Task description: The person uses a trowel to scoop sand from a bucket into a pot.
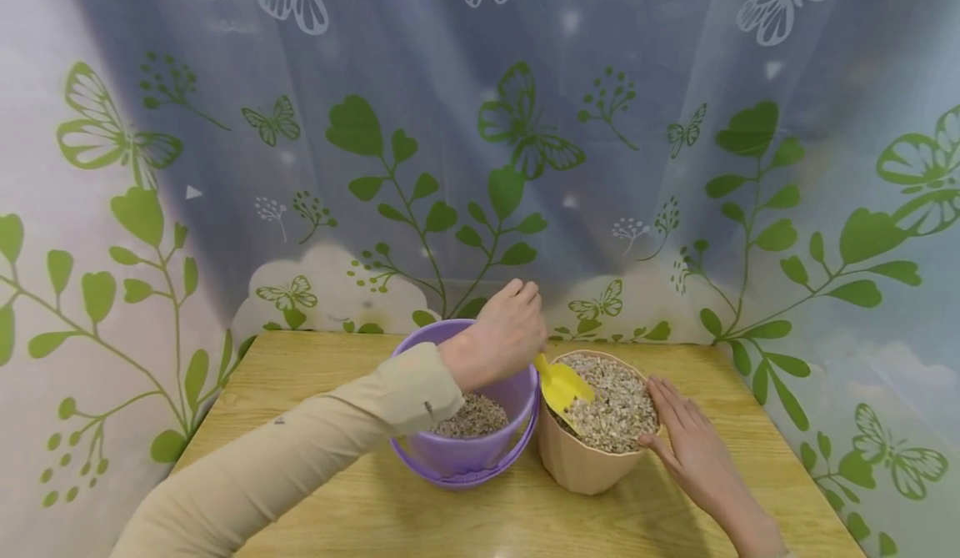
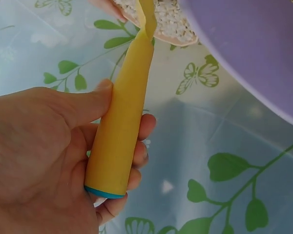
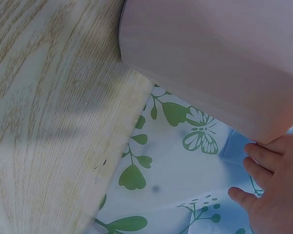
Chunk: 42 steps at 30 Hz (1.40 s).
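Observation:
My left hand (image 1: 502, 333) grips the tapered yellow handle of a toy shovel (image 2: 121, 117), its thumb on one side and its fingers wrapped round the other. The handle's end has a blue band. In the head view the yellow scoop (image 1: 564, 386) tilts down onto pale gravel (image 1: 615, 412) at the left of a peach, faceted pot (image 1: 581, 462). That gravel reaches close to the pot's rim. With fairly straight fingers, my right hand (image 1: 693, 441) rests against the pot's right side at the rim; in the right wrist view its fingertips (image 3: 256, 148) meet the pot.
Left of the pot, close beside it, stands a purple bucket (image 1: 517, 404) with a lower layer of gravel (image 1: 472, 416). Its purple handle (image 1: 468, 481) hangs at the front. Both stand on a wood-grain table (image 1: 337, 491), with a leaf-and-butterfly curtain (image 1: 420, 124) behind and at the sides.

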Each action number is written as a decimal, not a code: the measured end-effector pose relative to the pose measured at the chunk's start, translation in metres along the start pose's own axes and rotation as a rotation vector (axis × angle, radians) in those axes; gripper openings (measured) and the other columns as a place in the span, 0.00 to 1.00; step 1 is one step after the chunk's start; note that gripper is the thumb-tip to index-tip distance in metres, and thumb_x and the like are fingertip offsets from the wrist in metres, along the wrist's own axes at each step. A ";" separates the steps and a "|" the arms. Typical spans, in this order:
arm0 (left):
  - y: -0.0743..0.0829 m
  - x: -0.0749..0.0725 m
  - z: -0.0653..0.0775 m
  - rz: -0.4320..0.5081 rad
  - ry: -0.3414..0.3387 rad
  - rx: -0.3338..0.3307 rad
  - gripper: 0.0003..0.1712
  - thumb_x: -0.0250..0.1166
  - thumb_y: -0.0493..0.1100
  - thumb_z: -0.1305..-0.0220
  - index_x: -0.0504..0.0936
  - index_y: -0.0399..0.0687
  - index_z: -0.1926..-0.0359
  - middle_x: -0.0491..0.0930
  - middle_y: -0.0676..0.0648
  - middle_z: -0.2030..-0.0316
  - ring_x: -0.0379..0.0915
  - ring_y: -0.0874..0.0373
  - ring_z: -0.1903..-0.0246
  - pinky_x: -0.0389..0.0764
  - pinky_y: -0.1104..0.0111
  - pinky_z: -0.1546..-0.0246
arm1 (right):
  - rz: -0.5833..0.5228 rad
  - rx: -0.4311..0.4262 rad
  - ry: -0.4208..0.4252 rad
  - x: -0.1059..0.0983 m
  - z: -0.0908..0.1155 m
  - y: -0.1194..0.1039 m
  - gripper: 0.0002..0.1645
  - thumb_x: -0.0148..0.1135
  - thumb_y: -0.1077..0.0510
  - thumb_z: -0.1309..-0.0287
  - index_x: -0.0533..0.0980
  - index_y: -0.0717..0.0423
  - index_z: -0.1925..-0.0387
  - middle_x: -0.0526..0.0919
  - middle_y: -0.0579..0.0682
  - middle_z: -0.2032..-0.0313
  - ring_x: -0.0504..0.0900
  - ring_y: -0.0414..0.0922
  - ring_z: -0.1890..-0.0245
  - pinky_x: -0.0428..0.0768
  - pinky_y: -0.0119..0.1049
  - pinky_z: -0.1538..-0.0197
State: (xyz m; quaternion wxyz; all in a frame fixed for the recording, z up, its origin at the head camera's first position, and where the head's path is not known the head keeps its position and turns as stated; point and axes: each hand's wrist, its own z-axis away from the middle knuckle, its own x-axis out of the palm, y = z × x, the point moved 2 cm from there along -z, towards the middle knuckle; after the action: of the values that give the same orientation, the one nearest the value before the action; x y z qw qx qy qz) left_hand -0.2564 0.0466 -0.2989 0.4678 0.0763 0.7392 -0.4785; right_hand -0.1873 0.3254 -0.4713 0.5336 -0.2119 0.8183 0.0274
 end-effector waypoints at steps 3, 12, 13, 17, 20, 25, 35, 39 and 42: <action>-0.002 -0.002 0.001 -0.014 0.023 -0.005 0.26 0.49 0.64 0.24 0.87 0.55 0.63 0.80 0.54 0.59 0.69 0.57 0.53 0.67 0.66 0.49 | 0.007 -0.003 -0.001 0.000 0.000 0.001 0.45 0.56 0.41 0.29 0.56 0.62 0.23 0.63 0.64 0.27 0.61 0.61 0.27 0.38 0.36 0.22; -0.006 -0.005 0.001 -0.066 0.010 -0.018 0.26 0.47 0.62 0.23 0.87 0.55 0.61 0.80 0.55 0.58 0.67 0.57 0.53 0.65 0.66 0.49 | 0.006 -0.001 -0.004 0.000 -0.001 0.002 0.45 0.57 0.41 0.30 0.57 0.64 0.24 0.64 0.65 0.28 0.61 0.61 0.27 0.48 0.47 0.22; -0.006 -0.005 0.000 -0.065 0.010 -0.021 0.26 0.47 0.62 0.22 0.87 0.55 0.60 0.80 0.54 0.57 0.67 0.57 0.53 0.65 0.65 0.48 | 0.007 0.000 -0.005 0.000 -0.001 0.002 0.45 0.57 0.41 0.30 0.57 0.63 0.24 0.64 0.65 0.28 0.61 0.61 0.27 0.49 0.47 0.23; -0.007 -0.005 0.000 -0.071 0.018 -0.027 0.27 0.47 0.62 0.22 0.87 0.54 0.60 0.80 0.54 0.57 0.67 0.57 0.52 0.65 0.65 0.48 | 0.008 -0.001 -0.002 -0.001 -0.001 0.001 0.45 0.57 0.40 0.30 0.57 0.62 0.24 0.64 0.64 0.28 0.62 0.61 0.28 0.52 0.50 0.24; -0.008 -0.005 0.000 -0.086 0.018 -0.029 0.26 0.48 0.62 0.23 0.86 0.54 0.60 0.80 0.54 0.56 0.67 0.57 0.51 0.65 0.65 0.48 | 0.010 -0.004 -0.001 -0.002 -0.002 0.001 0.46 0.57 0.39 0.30 0.58 0.62 0.24 0.64 0.63 0.28 0.63 0.61 0.28 0.57 0.53 0.26; -0.010 -0.007 0.000 -0.118 0.010 -0.049 0.20 0.50 0.55 0.22 0.86 0.51 0.56 0.80 0.52 0.52 0.67 0.56 0.49 0.65 0.65 0.46 | 0.019 -0.014 0.004 -0.002 -0.003 0.001 0.45 0.57 0.39 0.30 0.59 0.63 0.25 0.65 0.63 0.28 0.63 0.61 0.29 0.63 0.57 0.31; -0.019 -0.004 0.001 -0.010 0.105 -0.200 0.26 0.48 0.59 0.22 0.84 0.50 0.64 0.78 0.53 0.63 0.67 0.57 0.56 0.67 0.66 0.49 | 0.008 -0.008 -0.012 -0.002 -0.004 0.001 0.45 0.58 0.42 0.30 0.57 0.63 0.24 0.64 0.64 0.27 0.62 0.63 0.29 0.61 0.56 0.30; -0.019 0.006 0.007 0.060 0.126 -0.243 0.28 0.49 0.63 0.24 0.83 0.50 0.68 0.75 0.53 0.69 0.68 0.58 0.62 0.68 0.68 0.56 | 0.006 -0.004 -0.017 -0.003 -0.003 -0.001 0.45 0.57 0.42 0.29 0.56 0.63 0.24 0.63 0.64 0.27 0.60 0.61 0.27 0.45 0.42 0.22; -0.020 0.017 0.014 0.126 0.150 -0.276 0.28 0.51 0.63 0.24 0.81 0.48 0.70 0.72 0.52 0.72 0.66 0.57 0.65 0.67 0.68 0.59 | 0.014 -0.013 -0.003 -0.005 -0.006 -0.009 0.45 0.57 0.42 0.29 0.55 0.63 0.23 0.62 0.65 0.27 0.59 0.60 0.26 0.40 0.38 0.22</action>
State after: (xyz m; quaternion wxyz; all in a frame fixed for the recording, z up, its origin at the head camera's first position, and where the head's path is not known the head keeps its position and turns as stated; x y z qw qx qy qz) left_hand -0.2677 0.0192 -0.3006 0.4466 0.0931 0.8244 -0.3350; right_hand -0.1877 0.3173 -0.4623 0.5330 -0.2096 0.8189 0.0366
